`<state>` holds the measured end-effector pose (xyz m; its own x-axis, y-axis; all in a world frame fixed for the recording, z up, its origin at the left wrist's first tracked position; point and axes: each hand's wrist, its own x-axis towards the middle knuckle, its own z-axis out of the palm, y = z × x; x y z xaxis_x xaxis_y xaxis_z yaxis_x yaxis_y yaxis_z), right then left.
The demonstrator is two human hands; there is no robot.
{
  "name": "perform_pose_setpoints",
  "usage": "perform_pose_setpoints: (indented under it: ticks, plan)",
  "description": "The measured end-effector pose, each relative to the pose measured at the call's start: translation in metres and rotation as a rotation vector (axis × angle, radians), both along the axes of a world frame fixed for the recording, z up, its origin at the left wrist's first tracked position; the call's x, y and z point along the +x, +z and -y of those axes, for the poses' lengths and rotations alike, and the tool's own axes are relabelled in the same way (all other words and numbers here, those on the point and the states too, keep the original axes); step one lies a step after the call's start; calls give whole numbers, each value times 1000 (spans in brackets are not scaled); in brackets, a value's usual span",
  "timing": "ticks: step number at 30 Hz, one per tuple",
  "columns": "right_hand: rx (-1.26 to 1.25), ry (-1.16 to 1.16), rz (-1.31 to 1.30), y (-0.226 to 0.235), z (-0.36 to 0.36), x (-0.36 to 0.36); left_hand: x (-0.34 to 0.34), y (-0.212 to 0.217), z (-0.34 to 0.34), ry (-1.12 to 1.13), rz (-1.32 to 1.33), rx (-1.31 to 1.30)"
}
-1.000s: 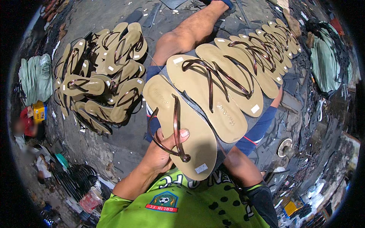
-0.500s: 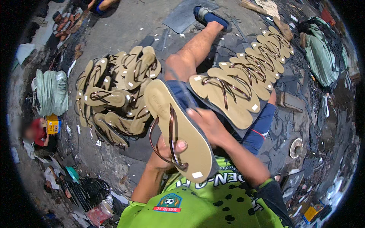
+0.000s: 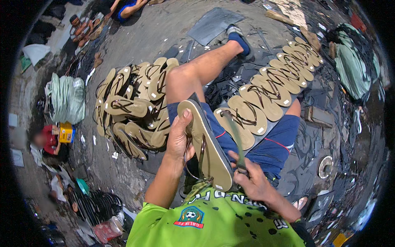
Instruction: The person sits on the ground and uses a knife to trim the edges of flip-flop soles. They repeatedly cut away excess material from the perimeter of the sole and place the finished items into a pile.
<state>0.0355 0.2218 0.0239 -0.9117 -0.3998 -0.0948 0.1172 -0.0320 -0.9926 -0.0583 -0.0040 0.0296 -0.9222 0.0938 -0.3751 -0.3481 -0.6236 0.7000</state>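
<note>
A tan flip-flop (image 3: 212, 162) with shiny brown straps is tilted in front of my chest, its dark lower layer sticking out past the footbed at the top. My left hand (image 3: 179, 136) grips its upper left edge, thumb on the footbed and fingers behind. My right hand (image 3: 253, 179) is closed round the handle of a long, thin knife (image 3: 238, 138), beside the flip-flop's lower right edge. The blade points up and is smeared by motion. Beyond it, a row of tan flip-flops (image 3: 271, 84) overlaps from my lap toward the far right.
A heap of flip-flops (image 3: 127, 107) lies to the left of my bent leg. Dark offcuts (image 3: 308, 156) litter the floor at right. Green sacks (image 3: 66, 99) stand left, another bundle (image 3: 349, 61) far right. A person in red (image 3: 50, 140) holds a yellow box.
The flip-flop has turned edge-on and sits lower; my left hand has shifted up to its upper edge. My right hand has moved down and right with the knife.
</note>
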Motion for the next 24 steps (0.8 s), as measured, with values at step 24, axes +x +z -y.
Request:
perform_pose_setpoints:
  ticks: [24]
  plan:
    - [823,-339,-698,-19,-4,-74,-14,-40,-11,-218,164,226]
